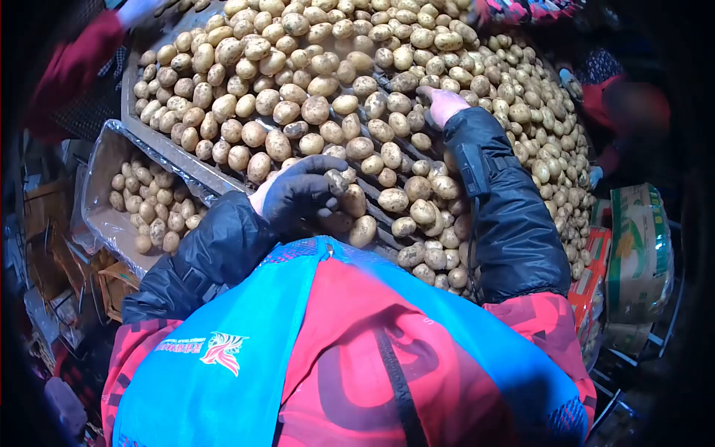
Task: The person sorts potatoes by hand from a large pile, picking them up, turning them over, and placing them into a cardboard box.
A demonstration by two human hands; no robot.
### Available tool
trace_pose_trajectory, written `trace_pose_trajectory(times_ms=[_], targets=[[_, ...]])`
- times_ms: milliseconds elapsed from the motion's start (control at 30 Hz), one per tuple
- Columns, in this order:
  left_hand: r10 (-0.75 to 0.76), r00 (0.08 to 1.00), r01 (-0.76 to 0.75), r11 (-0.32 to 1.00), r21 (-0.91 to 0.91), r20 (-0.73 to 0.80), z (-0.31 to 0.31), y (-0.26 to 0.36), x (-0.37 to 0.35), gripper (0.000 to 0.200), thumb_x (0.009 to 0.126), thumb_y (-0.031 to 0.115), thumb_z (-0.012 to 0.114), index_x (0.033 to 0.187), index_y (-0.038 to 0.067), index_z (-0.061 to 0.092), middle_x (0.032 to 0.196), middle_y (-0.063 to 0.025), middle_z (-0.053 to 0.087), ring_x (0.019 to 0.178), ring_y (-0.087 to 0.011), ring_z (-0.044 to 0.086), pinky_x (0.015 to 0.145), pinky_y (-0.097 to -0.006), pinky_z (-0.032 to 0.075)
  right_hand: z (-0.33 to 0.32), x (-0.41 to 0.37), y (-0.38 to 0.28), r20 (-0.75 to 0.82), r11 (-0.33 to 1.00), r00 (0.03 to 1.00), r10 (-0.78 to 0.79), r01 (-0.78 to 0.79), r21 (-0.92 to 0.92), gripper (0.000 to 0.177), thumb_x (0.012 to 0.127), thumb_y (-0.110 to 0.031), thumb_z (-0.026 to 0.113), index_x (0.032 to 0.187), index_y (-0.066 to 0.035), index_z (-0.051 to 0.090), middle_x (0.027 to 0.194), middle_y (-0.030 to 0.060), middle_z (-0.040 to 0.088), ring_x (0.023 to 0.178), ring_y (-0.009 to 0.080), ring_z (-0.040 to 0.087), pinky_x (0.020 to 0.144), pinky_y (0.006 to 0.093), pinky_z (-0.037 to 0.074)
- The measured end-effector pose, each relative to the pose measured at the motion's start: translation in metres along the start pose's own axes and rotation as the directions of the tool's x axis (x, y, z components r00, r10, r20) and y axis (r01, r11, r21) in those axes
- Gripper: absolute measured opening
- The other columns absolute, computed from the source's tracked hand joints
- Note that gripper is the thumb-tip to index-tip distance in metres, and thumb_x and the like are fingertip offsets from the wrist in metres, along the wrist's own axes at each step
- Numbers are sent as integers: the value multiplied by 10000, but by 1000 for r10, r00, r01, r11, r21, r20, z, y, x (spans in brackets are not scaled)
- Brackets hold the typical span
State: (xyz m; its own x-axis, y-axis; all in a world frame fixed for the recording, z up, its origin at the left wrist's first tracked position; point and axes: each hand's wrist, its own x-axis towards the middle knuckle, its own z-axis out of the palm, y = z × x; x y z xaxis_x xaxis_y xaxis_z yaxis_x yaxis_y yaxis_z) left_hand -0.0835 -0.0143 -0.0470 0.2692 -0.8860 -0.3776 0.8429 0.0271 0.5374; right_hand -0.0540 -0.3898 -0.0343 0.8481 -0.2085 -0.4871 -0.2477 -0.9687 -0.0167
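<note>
My left hand point(302, 192), in a dark glove with a pale cuff, is curled around a potato point(337, 182) near the close edge of the pile. My right hand point(441, 104) reaches farther into the potatoes point(313, 112); its back looks pinkish, and its fingertips are dark and partly hidden among them. Whether it grips one cannot be made out. Brown potatoes with patches of dirt lie on a slatted dark surface, which shows between them below my hands.
A plastic-lined box point(100, 201) with potatoes stands at the left, beside the metal table edge point(167, 153). Green cartons point(639, 253) and a red box point(593, 272) are at the right. Co-workers' sleeves point(74, 67) and gloved hands show at the upper left, top and right.
</note>
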Motion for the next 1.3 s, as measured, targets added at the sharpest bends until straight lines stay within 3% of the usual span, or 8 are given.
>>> trace_pose_trajectory(times_ms=[33,300,367,567,967,1133,1233,1300], targets=[[11,998,4,971,-240,60,-6,-4,1,514,905,167,649,1383,51,502,1097,-57,642,964,-174,633,845,-338,546,0,2,2,-5,1000,1000,-6,6,15,570,821,-100,622,1384,-156,549,1244,206,658,1185,366,610,1023,441,483],[16,998,-29,975,-221,-56,3,9,1,563,947,208,639,1451,64,435,1326,-115,602,1159,-242,628,946,-385,533,0,-26,-36,-63,986,995,78,-86,-142,450,930,-96,500,1364,-201,558,1200,226,660,1134,383,637,967,459,518],[41,999,-45,959,-279,-23,4,8,2,420,947,176,647,1319,50,501,1049,-66,612,921,-186,624,785,-346,546,7,-24,-38,-110,983,986,125,-138,-117,446,947,-103,484,1375,-208,552,1229,221,648,1151,376,632,971,461,517],[114,993,-102,932,-349,14,-2,-9,14,272,889,110,642,1131,43,537,847,-53,577,739,-180,606,656,-309,507,13,-25,-32,-126,990,982,140,-138,20,522,903,-172,598,1419,-223,533,1268,201,647,1198,353,608,1036,435,477],[214,927,-129,953,275,-307,12,1,6,108,797,137,601,842,52,553,731,-23,554,643,-148,568,573,-302,478,21,-19,-24,-196,978,965,174,-146,150,411,909,-266,617,1316,-211,635,1192,199,679,1127,364,635,991,442,497],[146,937,-91,979,182,-317,22,12,5,295,916,217,620,1131,15,626,729,0,546,590,-94,524,517,-257,427,30,-46,-31,-387,786,895,221,72,615,423,849,-195,750,1262,-165,662,1135,157,714,1052,286,681,935,359,520],[298,954,-226,757,614,-17,19,6,3,404,979,262,593,1339,81,566,886,-24,590,664,-84,538,552,-235,427,20,-90,-62,-523,748,849,78,296,593,437,846,-188,777,1260,-113,659,1097,145,720,1019,213,676,930,333,518],[-100,962,79,992,-94,-255,35,7,9,582,991,604,481,1414,206,522,1039,-24,647,828,-153,630,644,-277,502,17,-127,-94,-581,681,812,-51,454,575,421,853,-189,767,1255,-118,666,1079,155,707,988,264,685,879,345,536]])
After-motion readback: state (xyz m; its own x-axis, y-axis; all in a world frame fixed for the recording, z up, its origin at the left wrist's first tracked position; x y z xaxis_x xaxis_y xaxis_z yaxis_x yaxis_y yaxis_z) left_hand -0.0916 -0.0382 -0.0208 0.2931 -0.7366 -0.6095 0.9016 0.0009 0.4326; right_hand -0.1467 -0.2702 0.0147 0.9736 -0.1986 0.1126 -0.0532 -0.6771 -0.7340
